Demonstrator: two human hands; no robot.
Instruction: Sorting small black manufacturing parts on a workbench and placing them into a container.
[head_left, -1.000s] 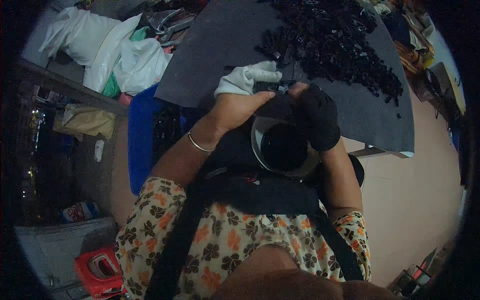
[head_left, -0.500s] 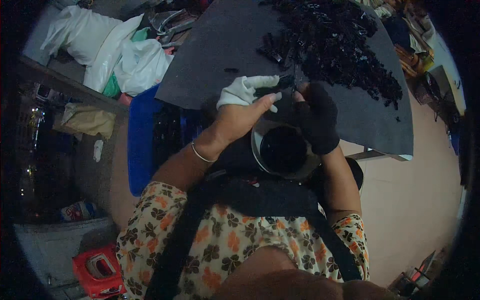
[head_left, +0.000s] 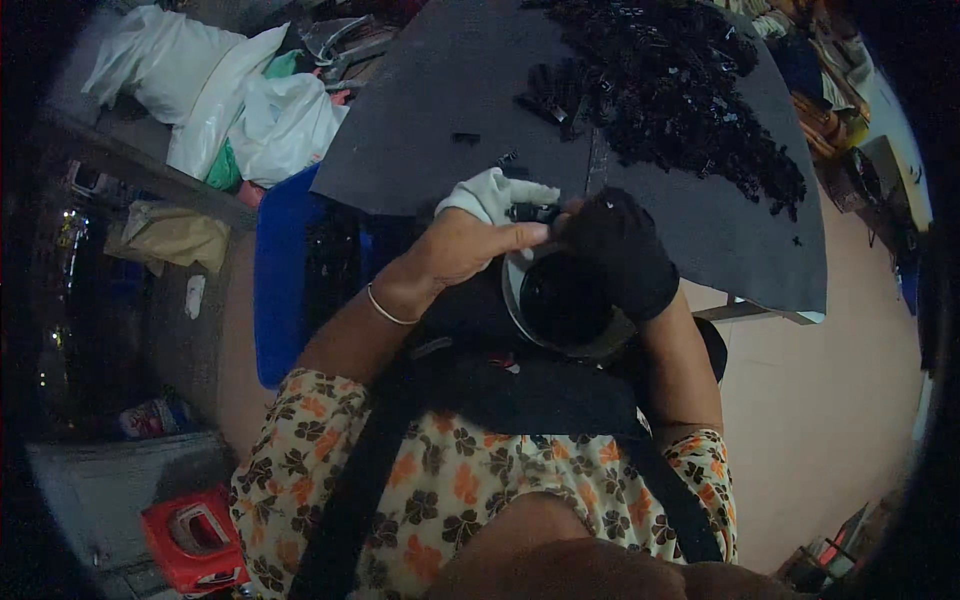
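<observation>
My left hand (head_left: 485, 225), in a white glove that leaves the thumb bare, is closed on a small black part (head_left: 535, 212) between thumb and fingers. My right hand (head_left: 622, 245), in a black fingerless glove, meets it at the part's right end, its fingertips pinched together there. Whatever the right fingers grip is too dark to make out. Just below both hands sits a round pot (head_left: 514, 295) with a pale rim and a dark inside. Beyond them, a large heap of small black parts (head_left: 670, 90) covers the far right of the grey table (head_left: 450, 90).
Loose black pieces (head_left: 466, 138) lie on the table left of the heap. A blue bin (head_left: 275, 290) stands at the table's left edge. White plastic bags (head_left: 285, 130) are piled at the far left, and a red container (head_left: 195, 540) is at the lower left.
Both hands have drawn nearer to me and closer together, over the pot's far rim. The right hand has turned inward against the small black part in the left hand.
</observation>
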